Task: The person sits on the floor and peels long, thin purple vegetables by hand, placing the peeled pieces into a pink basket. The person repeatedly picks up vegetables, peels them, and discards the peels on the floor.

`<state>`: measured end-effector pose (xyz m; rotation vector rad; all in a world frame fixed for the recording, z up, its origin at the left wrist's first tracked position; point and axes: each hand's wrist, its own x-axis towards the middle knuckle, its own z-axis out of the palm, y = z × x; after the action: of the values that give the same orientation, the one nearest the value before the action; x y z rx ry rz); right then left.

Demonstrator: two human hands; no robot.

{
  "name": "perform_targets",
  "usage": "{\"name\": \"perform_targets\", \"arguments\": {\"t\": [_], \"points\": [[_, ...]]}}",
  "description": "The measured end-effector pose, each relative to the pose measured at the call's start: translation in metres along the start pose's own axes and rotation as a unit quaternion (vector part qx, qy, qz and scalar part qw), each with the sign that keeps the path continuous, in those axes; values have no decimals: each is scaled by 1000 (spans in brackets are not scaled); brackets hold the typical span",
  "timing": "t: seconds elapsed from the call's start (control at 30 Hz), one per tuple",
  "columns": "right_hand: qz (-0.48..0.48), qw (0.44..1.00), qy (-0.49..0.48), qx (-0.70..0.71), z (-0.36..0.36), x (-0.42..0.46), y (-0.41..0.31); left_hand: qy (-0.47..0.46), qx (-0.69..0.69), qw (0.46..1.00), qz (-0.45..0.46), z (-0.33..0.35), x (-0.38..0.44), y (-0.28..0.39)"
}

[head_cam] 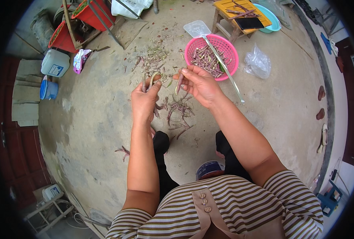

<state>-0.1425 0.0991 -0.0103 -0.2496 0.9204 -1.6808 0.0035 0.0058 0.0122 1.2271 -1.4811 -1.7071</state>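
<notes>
My left hand (144,100) is closed around a few purplish bean pods (152,80), whose ends stick out above the fingers and below the palm. Between the thumb and fingers of my right hand (202,85) is a single purple bean pod (179,83), pointing downward. Past that hand stands a pink perforated plastic basket (235,49), partly filled with short pieces of purple bean (201,61). A fly swatter (197,29) with a long pale handle lies across the basket. Below my hands, whole purple bean pods (180,112) lie in a loose pile on the concrete floor.
Bean scraps (153,58) litter the floor beyond my hands. A yellow stool (239,15) holds bean pods and a black phone (248,23), with a turquoise basin (274,19) behind it. A clear plastic bag (257,62) lies right of the basket. Red planters (94,16) stand far left.
</notes>
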Motion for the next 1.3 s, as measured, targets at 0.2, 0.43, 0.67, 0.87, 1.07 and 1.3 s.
{"name": "perform_targets", "arguments": {"t": [0.2,0.43,0.67,0.87,1.07,1.3], "points": [[-28,993,45,-105,4,3,6,-116,4,993,6,18,-10,-3],[-23,998,40,-41,8,6,14,-76,60,995,5,20,-7,-3],[2,979,70,191,9,8,29,-9,-7,999,45,34,-7,-9],[-14,954,86,287,13,5,33,24,-58,996,69,47,-7,-18],[-11,928,78,365,18,3,37,49,-186,981,38,56,-7,-22],[10,910,97,403,15,1,35,21,-303,953,-3,37,6,-18]]}}
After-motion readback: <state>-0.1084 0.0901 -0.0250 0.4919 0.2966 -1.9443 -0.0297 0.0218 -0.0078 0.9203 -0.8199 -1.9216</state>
